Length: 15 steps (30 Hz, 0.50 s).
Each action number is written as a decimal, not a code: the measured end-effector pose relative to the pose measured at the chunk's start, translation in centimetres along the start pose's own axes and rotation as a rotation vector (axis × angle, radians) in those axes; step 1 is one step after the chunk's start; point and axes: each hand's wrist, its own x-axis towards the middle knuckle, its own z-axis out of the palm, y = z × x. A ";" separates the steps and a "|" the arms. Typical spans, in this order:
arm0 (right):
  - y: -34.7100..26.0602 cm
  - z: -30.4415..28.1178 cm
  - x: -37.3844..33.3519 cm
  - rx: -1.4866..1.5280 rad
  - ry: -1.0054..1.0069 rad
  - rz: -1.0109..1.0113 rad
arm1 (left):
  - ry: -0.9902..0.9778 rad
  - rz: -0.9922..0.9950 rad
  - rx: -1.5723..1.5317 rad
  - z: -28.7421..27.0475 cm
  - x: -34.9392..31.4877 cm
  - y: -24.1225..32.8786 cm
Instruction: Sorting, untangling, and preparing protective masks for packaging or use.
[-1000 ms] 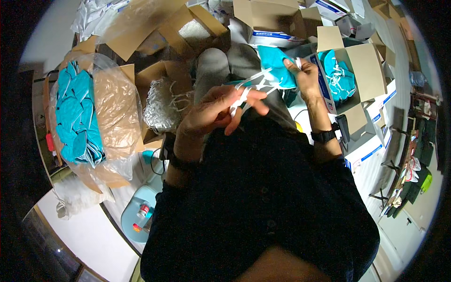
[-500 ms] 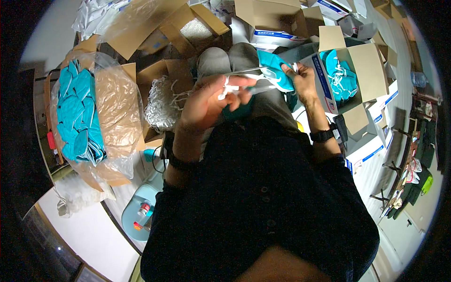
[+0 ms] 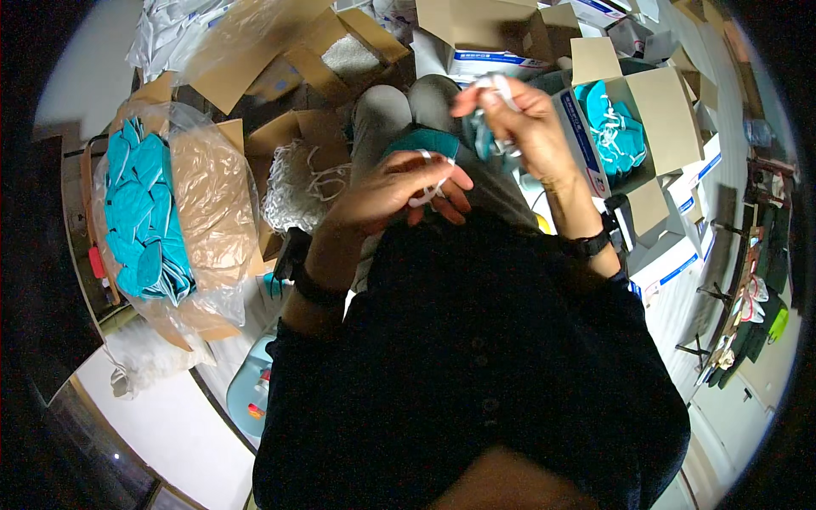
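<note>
My left hand (image 3: 406, 189) is over my lap, its fingers curled with a looped white elastic cord (image 3: 429, 199) about them. Just beyond it a teal face mask (image 3: 429, 141) lies on my thighs, partly hidden by the hand. My right hand (image 3: 531, 132), raised to the right of my knees, is closed on another face mask (image 3: 482, 136) seen edge-on and smeared by motion, with white straps by the fingers. A small carton (image 3: 293, 144) left of my knees holds a tangled heap of white elastic cords (image 3: 293, 191).
On the left, many teal masks (image 3: 144, 208) fill a clear plastic bag (image 3: 217, 195). To the right, an open white-and-blue box (image 3: 582, 144) holds strapped masks (image 3: 614, 127). More open cartons (image 3: 484, 25) stand ahead. A blue tub (image 3: 246, 391) with a bottle is low on the left.
My right hand has risen and turned with the mask, now apart from the left hand. The strap stretched between my hands no longer shows. My left hand has moved slightly right, toward my body.
</note>
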 end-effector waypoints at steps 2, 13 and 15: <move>-0.8 2.1 0.6 -0.032 -0.215 -0.098 | -0.072 0.067 0.135 -0.3 0.4 -0.5; 2.4 2.0 -0.6 -0.019 -0.430 0.170 | 0.003 0.139 0.276 -2.1 -0.7 -1.6; 3.3 1.7 -0.4 0.009 -0.239 0.130 | 0.061 0.163 0.248 -2.1 0.5 -2.6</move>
